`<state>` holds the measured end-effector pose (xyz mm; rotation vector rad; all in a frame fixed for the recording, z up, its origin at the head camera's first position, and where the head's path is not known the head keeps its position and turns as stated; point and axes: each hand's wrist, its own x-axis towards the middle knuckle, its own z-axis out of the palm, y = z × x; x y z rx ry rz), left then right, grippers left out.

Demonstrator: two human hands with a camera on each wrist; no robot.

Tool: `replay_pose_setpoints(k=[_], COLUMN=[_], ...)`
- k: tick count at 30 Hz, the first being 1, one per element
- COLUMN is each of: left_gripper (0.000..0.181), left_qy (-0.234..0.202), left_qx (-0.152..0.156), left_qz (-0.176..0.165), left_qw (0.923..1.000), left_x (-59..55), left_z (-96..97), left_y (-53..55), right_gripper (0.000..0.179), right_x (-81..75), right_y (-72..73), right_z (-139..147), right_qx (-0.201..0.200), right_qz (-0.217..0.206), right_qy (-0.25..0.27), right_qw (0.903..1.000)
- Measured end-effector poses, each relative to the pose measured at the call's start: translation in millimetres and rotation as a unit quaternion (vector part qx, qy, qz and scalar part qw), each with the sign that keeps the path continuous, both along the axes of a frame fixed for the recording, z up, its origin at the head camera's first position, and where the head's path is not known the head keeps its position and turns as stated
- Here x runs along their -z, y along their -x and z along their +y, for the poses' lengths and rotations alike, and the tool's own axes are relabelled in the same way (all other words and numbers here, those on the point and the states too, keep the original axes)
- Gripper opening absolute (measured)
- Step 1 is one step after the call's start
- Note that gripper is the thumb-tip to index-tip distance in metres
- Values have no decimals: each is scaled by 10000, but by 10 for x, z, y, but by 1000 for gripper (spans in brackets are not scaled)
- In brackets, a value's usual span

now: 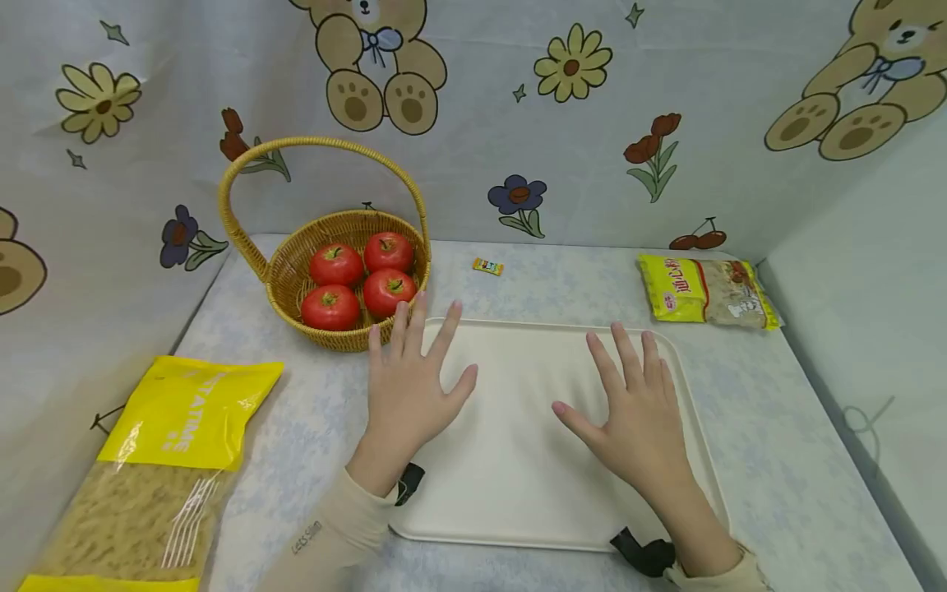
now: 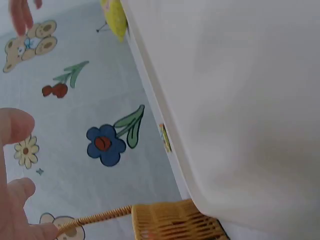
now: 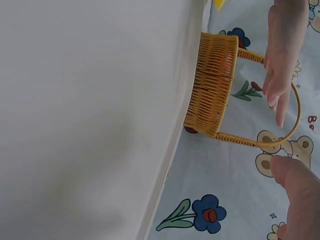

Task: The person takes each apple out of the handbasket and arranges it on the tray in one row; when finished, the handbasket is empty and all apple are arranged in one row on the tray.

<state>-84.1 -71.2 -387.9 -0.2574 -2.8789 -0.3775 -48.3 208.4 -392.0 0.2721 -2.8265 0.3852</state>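
Both hands hover over a white tray (image 1: 510, 493) with fingers spread and nothing in them. The left hand (image 1: 414, 386) is above the tray's left side, its fingertips overlapping the front rim of a wicker basket (image 1: 325, 333) in the head view. Four-sided clusters aside, several red tomatoes (image 1: 330, 307) sit inside that basket, whose tall handle arches up. Over the tray's right half is the right hand (image 1: 636, 419), thumb pointing left. In the right wrist view the basket (image 3: 212, 85) shows beyond the tray edge, with the left hand (image 3: 282, 65) in front of its handle.
A large yellow-topped bag of pasta (image 1: 148, 477) lies at the left. At the back right lies a smaller yellow bag (image 1: 710, 290), and a tiny wrapped candy (image 1: 488, 266) is behind the tray. A patterned cloth (image 1: 473, 123) hangs along the back.
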Motion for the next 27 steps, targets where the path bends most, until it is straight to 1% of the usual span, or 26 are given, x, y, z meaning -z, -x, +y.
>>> replay_pose_setpoints(k=[3, 6, 9, 12, 17, 21, 24, 27], left_gripper=[75, 73, 72, 74, 79, 83, 84, 86], left_qy=[-284, -559, -889, -1239, -1730, -1958, -2154, -2330], left_qx=[-251, -579, -862, -1104, -1422, -1582, -1586, -1536], left_qz=[181, 362, 419, 334, 39, -311, -636, -935], left_qw=[9991, 9961, 9914, 9856, 9746, 9673, 9615, 9557], left_x=[-43, -72, -101, -124, -113, -82, -65, -60], left_z=[-176, -383, -593, -781, -1026, -1142, -1187, -1204], left_y=[89, 202, 315, 418, 560, 652, 706, 738], right_gripper=[101, 107, 111, 114, 120, 126, 131, 138], right_x=[9, 35, 87, 160, 287, 400, 487, 566], right_y=[-69, -162, -271, -385, -562, -685, -755, -799], right_z=[114, 241, 389, 559, 828, 1001, 1102, 1169], right_qx=[-36, -32, 57, 185, 274, 282, 322, 455], right_qz=[-65, -241, -504, -829, -1291, -1560, -1778, -2050], right_qy=[138, 373, 649, 806, 953, 1009, 1030, 948], right_qw=[9999, 9990, 9966, 9931, 9867, 9822, 9781, 9731])
